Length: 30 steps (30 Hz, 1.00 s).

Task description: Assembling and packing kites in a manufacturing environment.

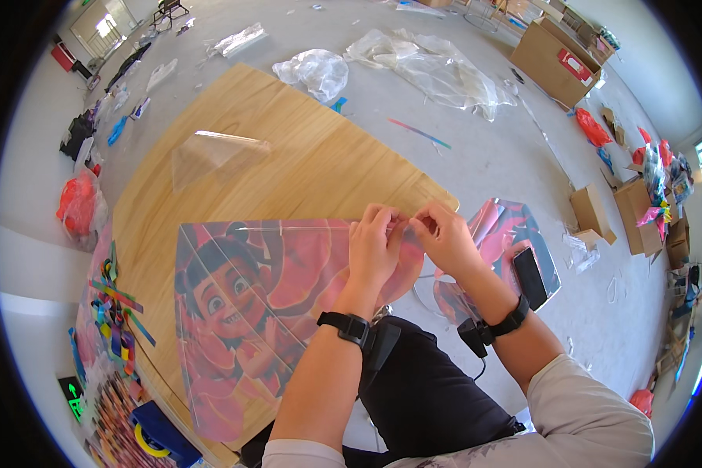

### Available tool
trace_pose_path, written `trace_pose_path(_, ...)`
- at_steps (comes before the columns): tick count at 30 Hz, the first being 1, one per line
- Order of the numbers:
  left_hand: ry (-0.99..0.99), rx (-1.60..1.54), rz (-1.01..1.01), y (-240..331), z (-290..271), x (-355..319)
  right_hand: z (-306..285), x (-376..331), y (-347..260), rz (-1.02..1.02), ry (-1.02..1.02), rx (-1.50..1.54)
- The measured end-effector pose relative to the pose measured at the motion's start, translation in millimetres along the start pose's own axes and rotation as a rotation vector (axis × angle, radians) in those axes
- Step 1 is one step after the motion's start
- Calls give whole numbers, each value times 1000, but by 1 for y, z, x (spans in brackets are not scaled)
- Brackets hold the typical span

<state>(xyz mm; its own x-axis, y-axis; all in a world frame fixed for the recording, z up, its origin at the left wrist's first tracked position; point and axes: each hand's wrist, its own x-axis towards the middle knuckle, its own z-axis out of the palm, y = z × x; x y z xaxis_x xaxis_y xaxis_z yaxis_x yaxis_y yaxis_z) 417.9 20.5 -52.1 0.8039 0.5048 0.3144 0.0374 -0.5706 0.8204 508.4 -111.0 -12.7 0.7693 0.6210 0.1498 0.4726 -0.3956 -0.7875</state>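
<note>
A thin printed sheet (pixel 296 288) with a large cartoon figure in pink, red and dark teal lies on the wooden table, crossed by several straight lines or creases. A narrow pale strip or rod (pixel 288 228) runs along its far edge. My left hand (pixel 374 246) is closed in a pinch on that edge. Close beside it on the right, my right hand (pixel 447 238) pinches the same edge; what lies between the fingertips is too small to make out. Beyond my right wrist, the other end of printed material (pixel 495 226) hangs off the table, with a dark phone (pixel 530 277) on it.
The wooden table (pixel 304 164) has a rounded far edge and carries a folded clear film (pixel 220 158). Crumpled plastic (pixel 425 70) lies on the floor. Cardboard boxes (pixel 552 62) stand at right. Coloured ribbons (pixel 117 304) and a bundle of sticks (pixel 125 421) are at left.
</note>
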Motion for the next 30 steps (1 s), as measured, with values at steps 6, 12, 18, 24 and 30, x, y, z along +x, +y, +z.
trace_pose_path(6,2,-19,23,-2,0,1,-1,2,-5,163,-141,104)
trace_pose_path(12,-21,-26,17,-4,-4,3,0,6,5,251,-205,207)
trace_pose_path(18,-76,-62,56,7,-22,0,6,9,10,272,-155,211)
trace_pose_path(24,58,202,55,-17,-80,-7,9,8,13,279,-109,164)
trace_pose_path(30,60,524,-2,-49,-100,-25,4,7,9,270,-127,225)
